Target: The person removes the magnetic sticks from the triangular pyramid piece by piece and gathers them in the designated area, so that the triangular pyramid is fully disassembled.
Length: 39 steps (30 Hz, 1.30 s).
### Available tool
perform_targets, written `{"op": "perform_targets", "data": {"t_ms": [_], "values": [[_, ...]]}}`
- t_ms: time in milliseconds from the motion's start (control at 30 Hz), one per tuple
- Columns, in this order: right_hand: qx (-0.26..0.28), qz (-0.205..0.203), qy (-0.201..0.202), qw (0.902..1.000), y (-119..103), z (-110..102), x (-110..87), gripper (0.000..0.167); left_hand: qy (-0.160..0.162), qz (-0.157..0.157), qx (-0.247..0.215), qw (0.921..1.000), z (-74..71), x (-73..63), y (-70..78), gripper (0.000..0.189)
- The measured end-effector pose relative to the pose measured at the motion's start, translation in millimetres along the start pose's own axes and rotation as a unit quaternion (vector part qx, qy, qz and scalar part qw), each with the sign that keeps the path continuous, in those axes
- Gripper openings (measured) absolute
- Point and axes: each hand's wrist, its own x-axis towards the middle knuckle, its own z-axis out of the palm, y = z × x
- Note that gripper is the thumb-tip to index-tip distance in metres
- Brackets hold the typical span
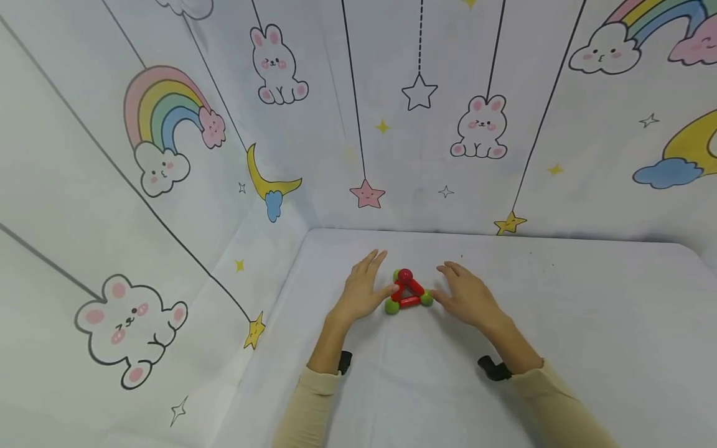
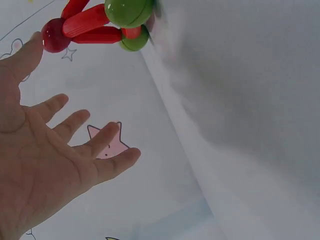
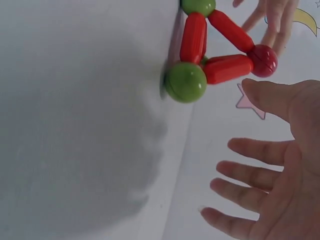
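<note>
A small pyramid of red rods (image 1: 410, 301) and balls stands on the white table. Green balls (image 1: 392, 306) form its base corners, and a red ball (image 1: 405, 275) sits at the top. On its left side, my left hand (image 1: 357, 294) has its fingers spread. In the left wrist view, the left thumb tip is right at the edge of the red ball (image 2: 56, 35). My right hand (image 1: 469, 295) is beside the pyramid's right side, fingers straight and apart. Its thumb tip points toward the red ball (image 3: 263, 60) in the right wrist view, with a small gap showing.
White cloth covers the table (image 1: 588, 348). Behind and to the left rise white walls (image 1: 330, 124) printed with bunnies, stars and rainbows. Black straps (image 1: 495, 368) show at both wrists, below beige sleeves (image 1: 554, 404).
</note>
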Motion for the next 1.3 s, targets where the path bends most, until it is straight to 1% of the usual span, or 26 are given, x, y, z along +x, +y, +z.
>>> {"op": "perform_targets", "data": {"t_ms": [167,400,533,633,733,867,967,1033,1200,1300], "values": [[0.035,0.002,0.013,0.9993,-13.1,8.7,12.2,0.056,0.01,0.004,-0.036,0.9993,6.8,6.4,7.2,0.077],[0.068,0.004,0.029,0.9972,-25.7,20.0,26.6,0.038,0.022,0.005,-0.043,0.9988,12.9,13.6,15.6,0.063],[0.082,-0.003,0.048,0.9955,-28.5,23.1,30.8,0.031,0.033,0.022,-0.057,0.9976,14.9,16.3,18.2,0.054],[0.09,-0.007,0.059,0.9942,-30.1,24.7,33.2,0.028,0.039,0.036,-0.073,0.9959,17.6,19.4,18.7,0.051],[0.101,-0.003,0.064,0.9928,-32.7,27.0,36.6,0.028,0.05,0.049,-0.084,0.994,19.9,22.3,20.1,0.048],[0.108,0.002,0.071,0.9916,-35.5,30.0,42.2,0.028,0.067,0.056,-0.074,0.9934,21.4,24.6,22.2,0.042],[0.112,0.001,0.08,0.9904,-36.8,31.0,45.2,0.029,0.075,0.055,-0.071,0.9931,22.5,26.1,22.7,0.039],[0.118,0.001,0.087,0.9892,-37.3,31.2,46.2,0.028,0.079,0.054,-0.078,0.9924,23.9,27.8,23.0,0.039],[0.111,0.01,0.104,0.9883,-34.3,31.3,46.3,0.023,0.086,0.047,-0.097,0.9904,30.7,34.7,23.9,0.039],[0.109,0.011,0.111,0.9879,-32.8,30.8,47.3,0.021,0.096,0.043,-0.097,0.9897,33.1,38.4,24.4,0.039]]}}
